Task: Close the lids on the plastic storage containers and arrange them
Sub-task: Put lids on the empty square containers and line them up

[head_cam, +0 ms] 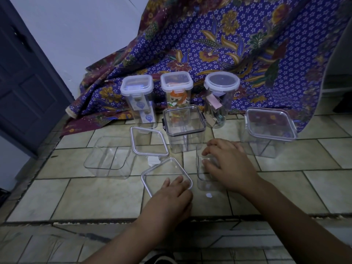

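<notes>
Our left hand [172, 195] lay fingers flat and spread on a loose lid [166, 175], gripping nothing; our right hand [227, 164] cupped the small open container [204, 174] (fingers curled over its rim) on the tiled floor [91, 197], near the lidded tubs.

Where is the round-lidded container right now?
The round-lidded container stands rightmost in the back row of three, against the patterned cloth, beside the square-lidded jar.

Dim tiled floor [95, 197], batik cloth [247, 44], door [24, 82]
</notes>
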